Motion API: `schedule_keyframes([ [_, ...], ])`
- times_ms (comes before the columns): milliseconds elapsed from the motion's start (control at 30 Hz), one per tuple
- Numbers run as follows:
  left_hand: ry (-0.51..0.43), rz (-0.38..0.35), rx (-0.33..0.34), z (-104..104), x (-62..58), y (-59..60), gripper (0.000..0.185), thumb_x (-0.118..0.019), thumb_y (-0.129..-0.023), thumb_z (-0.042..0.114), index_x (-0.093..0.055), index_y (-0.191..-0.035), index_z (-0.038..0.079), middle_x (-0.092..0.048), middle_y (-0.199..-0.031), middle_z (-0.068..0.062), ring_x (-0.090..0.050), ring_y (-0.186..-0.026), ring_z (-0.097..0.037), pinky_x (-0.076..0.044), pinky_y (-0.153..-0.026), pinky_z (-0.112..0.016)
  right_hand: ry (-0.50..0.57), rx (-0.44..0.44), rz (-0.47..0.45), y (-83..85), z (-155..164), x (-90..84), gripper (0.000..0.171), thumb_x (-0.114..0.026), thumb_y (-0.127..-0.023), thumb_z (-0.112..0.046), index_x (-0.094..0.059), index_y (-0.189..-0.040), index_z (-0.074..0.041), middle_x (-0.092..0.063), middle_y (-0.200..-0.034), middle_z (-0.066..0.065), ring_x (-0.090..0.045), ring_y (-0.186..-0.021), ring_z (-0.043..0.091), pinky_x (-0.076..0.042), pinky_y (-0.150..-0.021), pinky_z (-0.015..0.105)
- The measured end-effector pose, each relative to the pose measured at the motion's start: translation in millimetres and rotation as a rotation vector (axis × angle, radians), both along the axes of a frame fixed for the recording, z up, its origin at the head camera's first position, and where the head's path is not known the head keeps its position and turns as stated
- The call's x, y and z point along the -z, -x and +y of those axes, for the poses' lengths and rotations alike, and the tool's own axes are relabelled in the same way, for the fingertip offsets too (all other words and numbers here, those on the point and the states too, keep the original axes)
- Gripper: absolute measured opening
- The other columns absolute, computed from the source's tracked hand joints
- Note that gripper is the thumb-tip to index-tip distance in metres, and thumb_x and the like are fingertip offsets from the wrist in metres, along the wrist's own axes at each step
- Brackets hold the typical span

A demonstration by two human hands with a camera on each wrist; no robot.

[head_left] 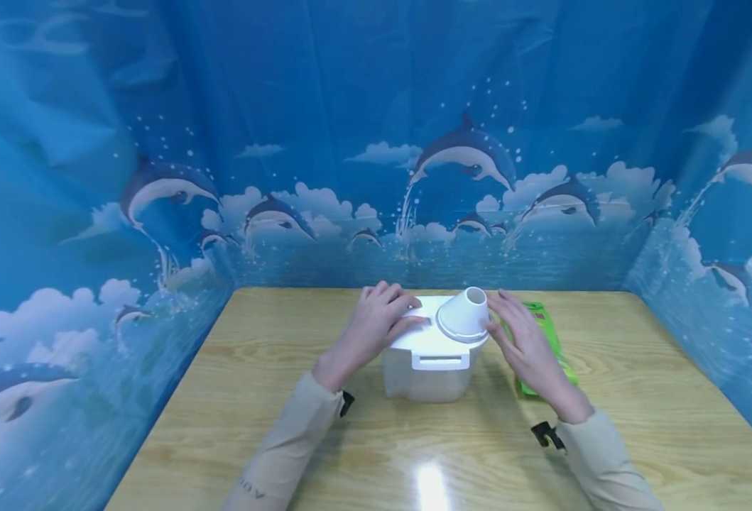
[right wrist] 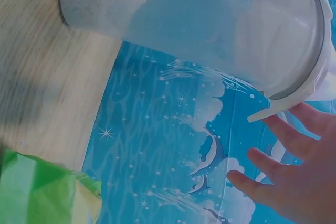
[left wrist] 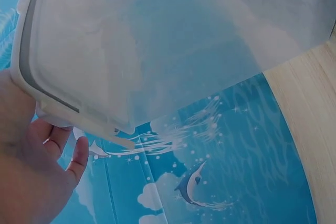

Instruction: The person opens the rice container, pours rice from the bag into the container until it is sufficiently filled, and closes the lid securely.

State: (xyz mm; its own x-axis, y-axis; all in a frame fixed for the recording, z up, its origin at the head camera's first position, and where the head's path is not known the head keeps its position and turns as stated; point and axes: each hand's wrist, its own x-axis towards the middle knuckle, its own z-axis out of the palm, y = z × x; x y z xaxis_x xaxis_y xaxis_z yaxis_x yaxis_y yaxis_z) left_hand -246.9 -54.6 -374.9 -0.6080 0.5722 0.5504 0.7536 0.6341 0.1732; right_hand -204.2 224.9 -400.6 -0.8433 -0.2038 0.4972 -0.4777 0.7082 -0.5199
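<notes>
A translucent plastic storage box (head_left: 425, 380) with a white lid (head_left: 414, 341) stands upright on the table. On the lid's right half sits a white cone-shaped cup (head_left: 465, 314), narrow end up. My left hand (head_left: 376, 323) rests on the left part of the lid, thumb toward the front and fingers over the top. Slightly bent fingers of that hand show beyond the lid's rim in the left wrist view. My right hand (head_left: 529, 348) has its fingers extended at the right side of the cone and lid. In the right wrist view, a side flap (right wrist: 265, 111) of the lid sticks outward near the fingertips.
A green packet (head_left: 545, 333) lies on the wooden table (head_left: 273, 369) just right of the box, partly behind my right hand. Blue dolphin-print sheeting (head_left: 363, 142) encloses the back and both sides of the table.
</notes>
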Motion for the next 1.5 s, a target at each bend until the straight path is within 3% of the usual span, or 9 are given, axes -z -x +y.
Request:
schedule_keyframes([
  [333,-0.026,-0.022,0.015,-2,1.5,1.1,0.024,-0.066,-0.099,0.036,-0.073,-0.113,0.018,-0.066,-0.106,0.002,-0.053,-0.096,-0.015,-0.045,-0.085,-0.035,-0.030,0.023,-0.085,-1.3,-2,-0.8,0.053,-0.053,-0.106,-0.035,-0.048,-0.148,-0.002,-0.040,-0.155,0.027,-0.030,-0.145,0.049,-0.023,-0.110,0.078],
  [800,-0.029,-0.049,0.004,-5,2.0,-0.6,0.025,-0.067,-0.098,0.036,-0.073,-0.115,0.019,-0.067,-0.108,0.002,-0.053,-0.098,-0.015,-0.046,-0.087,-0.037,-0.062,0.020,-0.103,-2.6,-3,-2.6,0.055,-0.053,-0.106,-0.038,-0.048,-0.148,-0.003,-0.043,-0.153,0.025,-0.033,-0.144,0.047,-0.026,-0.110,0.076],
  [1300,-0.098,-0.003,0.001,-4,10.4,0.4,0.025,-0.073,-0.094,0.037,-0.074,-0.110,0.017,-0.066,-0.101,0.003,-0.053,-0.091,-0.012,-0.049,-0.088,-0.036,-0.061,-0.010,-0.125,-3.6,-1,-3.5,0.052,-0.055,-0.105,-0.037,-0.048,-0.149,-0.009,-0.047,-0.152,0.020,-0.036,-0.143,0.044,-0.028,-0.110,0.074],
  [1500,-0.118,0.014,-0.001,-3,12.1,0.2,0.025,-0.075,-0.092,0.036,-0.075,-0.108,0.017,-0.067,-0.100,0.004,-0.053,-0.091,-0.012,-0.050,-0.085,-0.034,-0.074,-0.016,-0.122,-3.9,-1,-2.0,0.054,-0.055,-0.105,-0.036,-0.046,-0.149,-0.006,-0.046,-0.152,0.022,-0.038,-0.141,0.045,-0.030,-0.110,0.073],
])
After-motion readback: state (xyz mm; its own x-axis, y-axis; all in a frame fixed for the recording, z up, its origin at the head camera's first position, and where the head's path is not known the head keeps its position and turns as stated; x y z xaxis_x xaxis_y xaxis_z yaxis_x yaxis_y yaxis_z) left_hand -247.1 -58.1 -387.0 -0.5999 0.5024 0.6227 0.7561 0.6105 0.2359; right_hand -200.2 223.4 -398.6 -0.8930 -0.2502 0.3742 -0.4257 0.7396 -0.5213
